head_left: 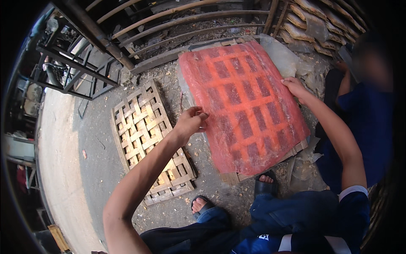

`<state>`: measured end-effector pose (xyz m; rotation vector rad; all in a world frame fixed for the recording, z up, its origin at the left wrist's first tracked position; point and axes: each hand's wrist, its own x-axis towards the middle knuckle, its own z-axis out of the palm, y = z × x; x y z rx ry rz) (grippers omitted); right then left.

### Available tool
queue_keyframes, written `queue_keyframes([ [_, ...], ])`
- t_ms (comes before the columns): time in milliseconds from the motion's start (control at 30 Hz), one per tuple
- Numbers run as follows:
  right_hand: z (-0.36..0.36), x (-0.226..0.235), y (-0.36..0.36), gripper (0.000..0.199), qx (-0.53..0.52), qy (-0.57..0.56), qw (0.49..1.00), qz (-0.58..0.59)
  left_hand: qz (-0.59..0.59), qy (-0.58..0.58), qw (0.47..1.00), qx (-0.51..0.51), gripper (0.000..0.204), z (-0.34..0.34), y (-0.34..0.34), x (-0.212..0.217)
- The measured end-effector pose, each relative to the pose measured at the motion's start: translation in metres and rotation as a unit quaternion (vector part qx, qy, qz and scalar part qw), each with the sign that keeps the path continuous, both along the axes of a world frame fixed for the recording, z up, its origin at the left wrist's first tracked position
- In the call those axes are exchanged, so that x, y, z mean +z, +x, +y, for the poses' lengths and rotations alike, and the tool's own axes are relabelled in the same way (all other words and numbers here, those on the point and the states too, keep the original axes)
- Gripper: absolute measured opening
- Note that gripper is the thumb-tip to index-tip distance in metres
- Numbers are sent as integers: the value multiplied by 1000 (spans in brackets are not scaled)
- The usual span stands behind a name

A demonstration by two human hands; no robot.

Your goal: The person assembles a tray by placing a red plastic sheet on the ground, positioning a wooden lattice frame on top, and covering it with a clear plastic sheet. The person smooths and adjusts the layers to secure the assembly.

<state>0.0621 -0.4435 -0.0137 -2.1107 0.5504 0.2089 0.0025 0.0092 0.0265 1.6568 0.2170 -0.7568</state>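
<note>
The red sheet [249, 106] already covers most of the central rack [230, 178], lower corners bare; right hand [296, 89] pinches the sheet's edge, left hand's [191, 122] hold unclear.

On the ground [93, 139], a plastic sheet [249, 106] lies over a frame [230, 178], with a woven panel [141, 127] to its left. A fence [194, 17] borders the ground's far edge; stacked trays [302, 31] occupy its far right corner.

Translucent red plastic sheet [247, 108], wrinkled, spread nearly flat over a wooden lattice [230, 178] that shows through as brighter bands.
</note>
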Motion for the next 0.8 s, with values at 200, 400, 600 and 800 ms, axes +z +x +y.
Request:
queue_keyframes([
  [200,-56,-28,8,40,69,16,997,-9,-66,33,996,-45,63,17,11,17],
  [400,-39,-42,-4,51,46,69,997,1,-167,327,927,-72,63,165,5,17],
  [600,-55,-54,15,50,65,-6,997,-45,-112,657,709,-230,59,296,-31,-21],
  [800,-36,-41,29,46,78,-205,958,-187,-100,616,732,-273,64,298,-54,-48],
])
